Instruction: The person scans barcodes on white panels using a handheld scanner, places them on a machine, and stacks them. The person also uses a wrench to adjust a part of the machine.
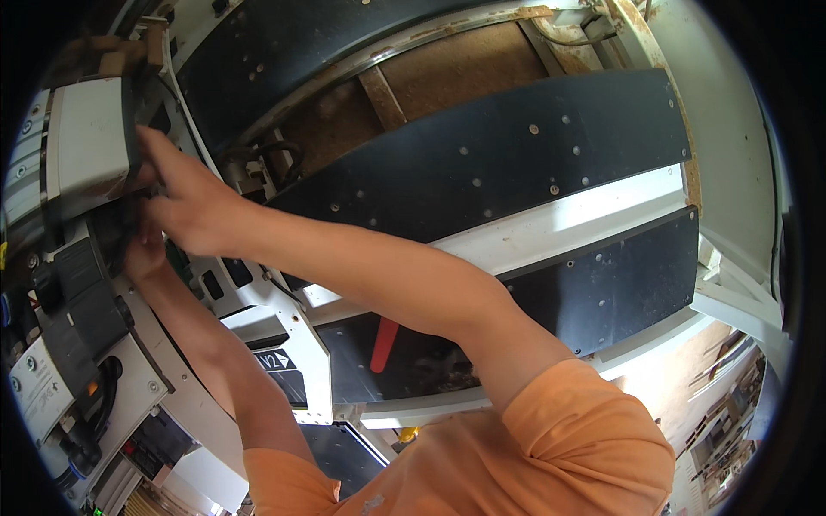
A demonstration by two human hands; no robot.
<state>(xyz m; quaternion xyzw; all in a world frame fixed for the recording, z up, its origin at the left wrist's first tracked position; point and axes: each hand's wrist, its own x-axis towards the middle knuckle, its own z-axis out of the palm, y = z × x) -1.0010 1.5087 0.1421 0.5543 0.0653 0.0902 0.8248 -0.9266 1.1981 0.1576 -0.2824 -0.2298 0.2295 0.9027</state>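
Observation:
At the left, a boxy white housing (90, 138) with a dark end edge stands out from the machine, slightly smeared by motion. My right hand (194, 202) reaches across to this end, its fingers curled at the dark edge, one higher than the others. Below and behind it, my left hand (146, 255) reaches up beside the black part (110, 232) under the housing. The left fingertips are hidden by the right hand and the black part, so their grip does not show.
Black curved panels with bolts (516, 146) stretch across the middle and right, on a white frame (551, 215). A red tapered piece (385, 344) shows below my right forearm. Black connectors and hoses (82, 447) crowd the lower left. A white bracket (314, 361) stands near my left forearm.

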